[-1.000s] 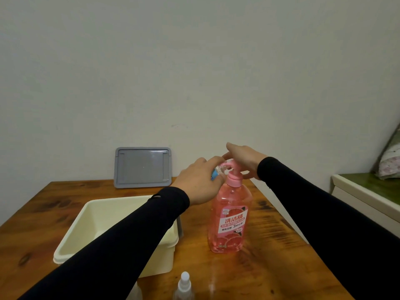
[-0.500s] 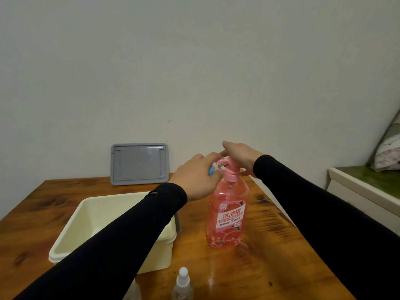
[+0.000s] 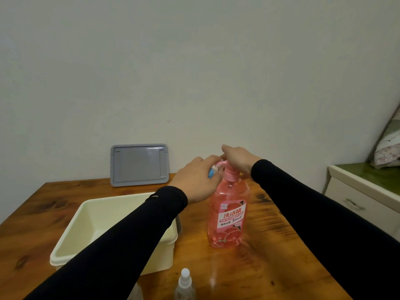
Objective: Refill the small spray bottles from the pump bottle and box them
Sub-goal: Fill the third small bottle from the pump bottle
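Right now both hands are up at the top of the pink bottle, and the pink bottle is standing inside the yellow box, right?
Not quite. Both hands, left hand and right hand, are at the top of the pink bottle, but the head view shows it standing on the table, beside the box, not inside it.

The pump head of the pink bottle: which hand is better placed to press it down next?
The right hand. It already rests on top of the pump head of the pink bottle, while the left hand holds a small bottle at the spout.
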